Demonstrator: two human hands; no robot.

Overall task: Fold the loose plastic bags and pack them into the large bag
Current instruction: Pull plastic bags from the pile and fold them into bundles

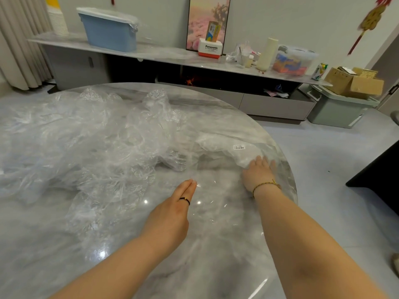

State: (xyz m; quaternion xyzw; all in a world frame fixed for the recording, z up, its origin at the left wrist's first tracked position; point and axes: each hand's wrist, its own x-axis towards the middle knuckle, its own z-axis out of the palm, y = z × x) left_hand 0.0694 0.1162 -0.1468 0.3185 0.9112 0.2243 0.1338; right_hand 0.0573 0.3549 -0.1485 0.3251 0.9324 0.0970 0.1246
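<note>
One clear bag [218, 145] lies spread at the near right of the round table [216, 277]. The right hand [259, 173] presses on it flat, fingers straight, close to the table's right edge, I think to keep the plastic smooth. The left hand [172, 212], fingers straight and together, touches the plastic, probably to mark a fold. The crumpled pile of loose bags [82, 143] lies at the left. Which is the large bag, I cannot tell.
</note>
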